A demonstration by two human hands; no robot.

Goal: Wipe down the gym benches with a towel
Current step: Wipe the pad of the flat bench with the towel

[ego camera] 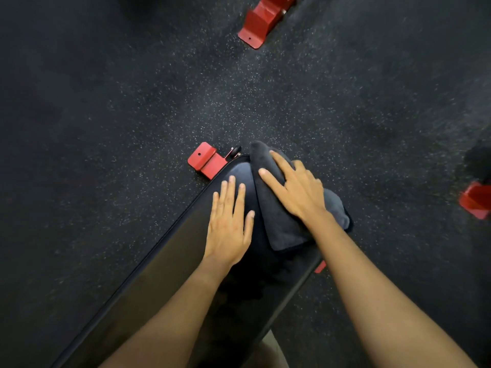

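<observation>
right hand (295, 189) flat on towel (276, 224), fingers straight | left hand (228, 229) flat on table (172, 274) beside it | wiping far end (more likely left)

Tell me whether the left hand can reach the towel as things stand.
Probably yes. The left hand lies flat on the bench right beside the towel, with only bare bench between them. The right hand presses on the towel but leaves its near edge uncovered.
</observation>
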